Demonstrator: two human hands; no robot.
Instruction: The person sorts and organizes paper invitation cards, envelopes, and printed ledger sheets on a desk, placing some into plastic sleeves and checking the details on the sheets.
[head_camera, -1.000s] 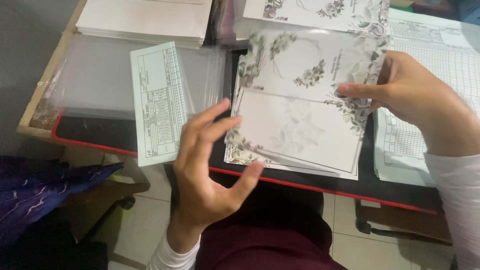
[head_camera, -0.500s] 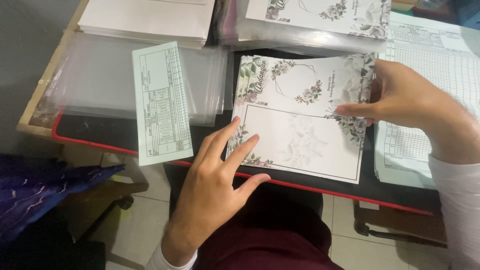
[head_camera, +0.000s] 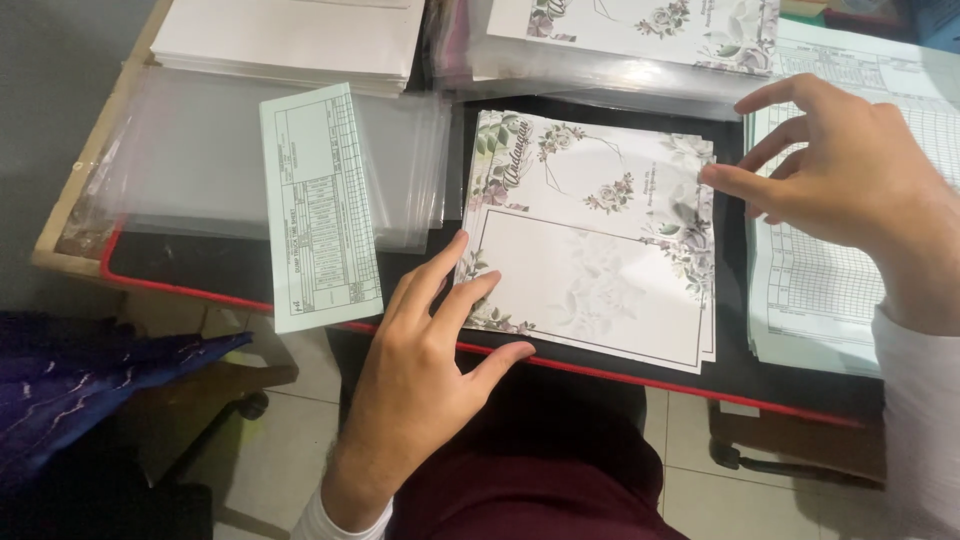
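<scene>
The small stack of floral cards (head_camera: 590, 240) lies squared near the surface's near edge, the left hand (head_camera: 425, 370) steadying its left edge with fingers spread, the right hand (head_camera: 850, 170) touching its right edge, fingers apart, while the clear sleeves (head_camera: 200, 160) to the left lie unused.

A small stack of floral cards (head_camera: 590, 240) lies flat on the dark counter (head_camera: 200, 265), near its red front edge. The top card is white, printed with grey and purple flowers and green leaves along its left and right sides, a thin geometric frame and some script in the upper part, and a large blank panel outlined by a thin dark line below. The cards beneath peek out slightly along the right and bottom edges, so the stack is not quite squared. The left hand (head_camera: 420, 370) touches the lower left corner with its fingertips; the right hand (head_camera: 850, 170) touches the right edge with a fingertip.
</scene>
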